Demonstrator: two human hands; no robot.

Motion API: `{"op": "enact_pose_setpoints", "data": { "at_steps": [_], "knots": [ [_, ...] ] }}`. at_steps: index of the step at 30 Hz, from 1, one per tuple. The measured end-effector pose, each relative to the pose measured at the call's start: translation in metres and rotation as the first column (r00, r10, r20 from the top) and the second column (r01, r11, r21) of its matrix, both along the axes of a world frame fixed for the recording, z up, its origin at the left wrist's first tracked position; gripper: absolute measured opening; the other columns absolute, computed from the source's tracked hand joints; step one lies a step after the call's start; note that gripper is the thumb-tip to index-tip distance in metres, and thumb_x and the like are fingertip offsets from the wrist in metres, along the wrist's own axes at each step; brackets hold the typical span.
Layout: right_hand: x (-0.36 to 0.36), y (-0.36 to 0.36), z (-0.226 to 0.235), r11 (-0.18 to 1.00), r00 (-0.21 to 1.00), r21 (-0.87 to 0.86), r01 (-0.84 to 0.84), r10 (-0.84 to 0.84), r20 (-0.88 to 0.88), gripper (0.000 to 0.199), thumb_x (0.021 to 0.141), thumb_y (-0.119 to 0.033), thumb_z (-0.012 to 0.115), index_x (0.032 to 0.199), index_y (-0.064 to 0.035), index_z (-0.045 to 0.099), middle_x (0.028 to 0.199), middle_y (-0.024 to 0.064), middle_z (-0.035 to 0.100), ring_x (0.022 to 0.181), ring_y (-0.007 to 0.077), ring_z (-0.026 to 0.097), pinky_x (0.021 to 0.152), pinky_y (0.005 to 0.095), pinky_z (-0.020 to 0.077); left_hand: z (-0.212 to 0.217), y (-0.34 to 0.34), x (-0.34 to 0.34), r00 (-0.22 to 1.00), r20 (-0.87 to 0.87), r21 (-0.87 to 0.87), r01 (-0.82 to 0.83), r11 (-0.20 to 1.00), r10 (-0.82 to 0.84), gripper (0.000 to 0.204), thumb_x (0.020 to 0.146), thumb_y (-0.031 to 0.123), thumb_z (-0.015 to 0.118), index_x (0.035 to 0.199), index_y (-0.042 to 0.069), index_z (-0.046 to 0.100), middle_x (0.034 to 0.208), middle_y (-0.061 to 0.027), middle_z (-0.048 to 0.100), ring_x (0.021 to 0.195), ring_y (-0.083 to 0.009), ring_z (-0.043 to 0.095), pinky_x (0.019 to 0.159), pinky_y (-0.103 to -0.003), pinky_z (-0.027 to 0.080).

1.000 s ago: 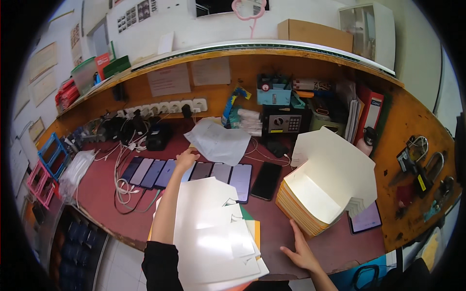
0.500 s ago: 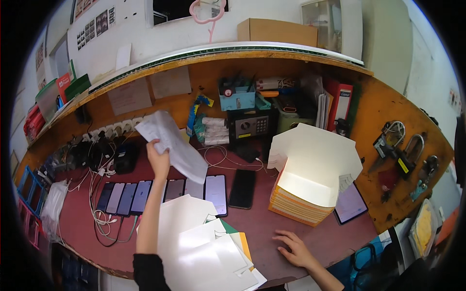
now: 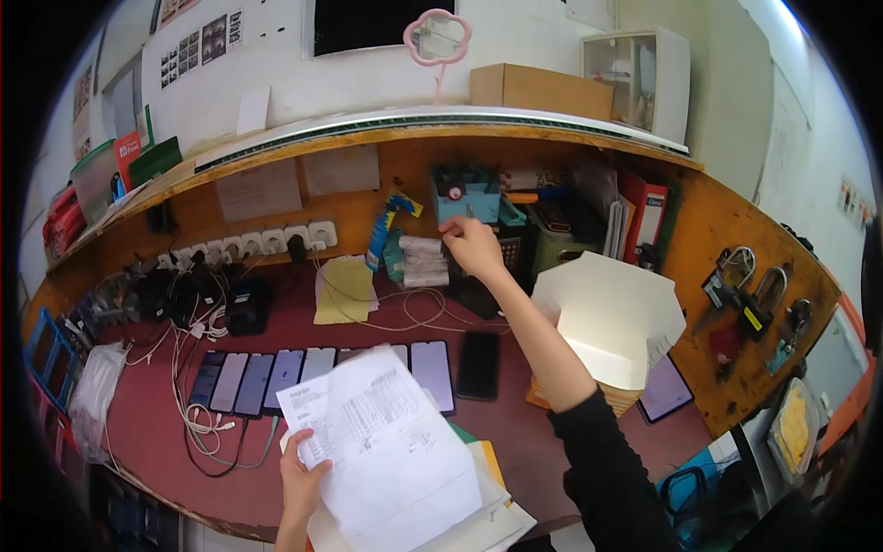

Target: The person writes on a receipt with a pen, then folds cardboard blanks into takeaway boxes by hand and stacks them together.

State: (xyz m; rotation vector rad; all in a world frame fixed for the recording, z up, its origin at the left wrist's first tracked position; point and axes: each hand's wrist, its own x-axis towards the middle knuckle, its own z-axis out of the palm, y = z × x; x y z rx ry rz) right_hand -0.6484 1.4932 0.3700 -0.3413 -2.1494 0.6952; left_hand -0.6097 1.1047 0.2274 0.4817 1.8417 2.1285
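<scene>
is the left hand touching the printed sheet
Touching. The head view shows the left hand gripping the printed sheet at its left edge, with no gap between them.

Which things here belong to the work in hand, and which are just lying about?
Likely in use:
- printed sheet, held by the left hand
- pale folders beneath it
- blue organizer, by the right hand

Seemingly lying about:
- phones
- padlocks
- cardboard box

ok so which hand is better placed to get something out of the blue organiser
Right, most likely: the right hand is up by the blue organiser, apparently holding no paper, while the left hand is low at the front, holding a printed sheet.
</scene>
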Motion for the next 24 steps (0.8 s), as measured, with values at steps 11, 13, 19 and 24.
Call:
{"op": "enact_pose_setpoints", "data": {
  "at_steps": [11, 13, 19, 24],
  "knots": [
    [-0.120, 0.163, -0.037, 0.882, 0.884, -0.074, 0.465, -0.459, 0.094, 0.046, 0.077, -0.027, 0.047, 0.118, -0.0083, 0.049, 0.135, 0.0177, 0.032, 0.123, 0.0383, 0.029, 0.095, 0.0523, 0.0319, -0.035, -0.001, -0.005, 0.840, -0.532, -0.477, -0.197, 0.857, -0.103, 0.048, 0.054, -0.009, 0.058, 0.100, 0.002, 0.051, 0.088, -0.0123, 0.047, 0.089, -0.0287, 0.052, 0.079, -0.031, 0.041],
    [-0.149, 0.184, -0.048, 0.895, 0.892, 0.189, 0.404, -0.431, 0.138, 0.053, 0.079, -0.032, 0.045, 0.128, -0.0108, 0.040, 0.141, 0.0169, 0.024, 0.128, 0.0378, 0.021, 0.095, 0.0603, 0.0266, -0.035, -0.003, -0.003, 0.876, -0.475, -0.500, -0.191, 0.845, -0.083, 0.047, 0.054, -0.009, 0.057, 0.099, 0.002, 0.051, 0.089, -0.0133, 0.047, 0.089, -0.0293, 0.051, 0.080, -0.031, 0.040],
    [-0.230, 0.240, -0.083, 0.751, 0.836, 0.494, 0.439, -0.542, 0.081, 0.043, 0.079, -0.024, 0.041, 0.118, -0.0081, 0.051, 0.126, 0.0151, 0.045, 0.124, 0.0413, 0.027, 0.101, 0.0534, 0.0212, -0.032, -0.002, 0.000, 0.907, -0.418, -0.509, -0.194, 0.839, -0.044, 0.046, 0.054, -0.009, 0.057, 0.098, 0.002, 0.051, 0.089, -0.0149, 0.046, 0.088, -0.0298, 0.050, 0.080, -0.031, 0.040],
    [-0.177, 0.336, -0.022, 0.384, 0.751, 0.803, 0.456, -0.650, -0.115, 0.032, 0.077, -0.025, 0.047, 0.092, -0.0016, 0.062, 0.093, 0.0181, 0.062, 0.090, 0.0350, 0.056, 0.083, 0.0527, 0.0368, -0.027, 0.008, -0.001, 0.873, -0.471, -0.505, -0.150, 0.850, -0.125, 0.046, 0.058, -0.005, 0.058, 0.103, 0.003, 0.051, 0.093, -0.0163, 0.048, 0.086, -0.0327, 0.051, 0.075, -0.030, 0.042]
  ]
}}
